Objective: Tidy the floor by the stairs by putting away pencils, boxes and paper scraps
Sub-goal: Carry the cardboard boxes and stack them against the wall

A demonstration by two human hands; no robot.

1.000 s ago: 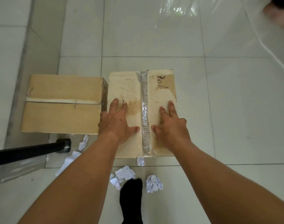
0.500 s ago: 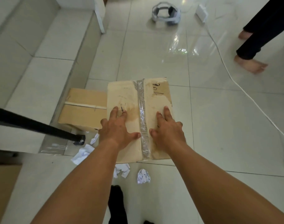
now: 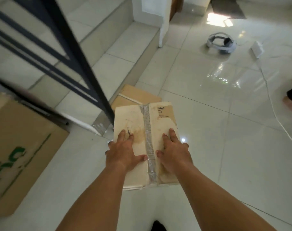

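Left hand [image 3: 123,153] and right hand [image 3: 174,151] lie open, palms flat on top of taped box [image 3: 145,129], one each side of tape seam [image 3: 148,139]; box beside black railing post [image 3: 85,64].

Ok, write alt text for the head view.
Both hands, left hand and right hand, press flat on a taped cardboard box above a white tiled floor. A second box lies behind it, by a dark stair railing.
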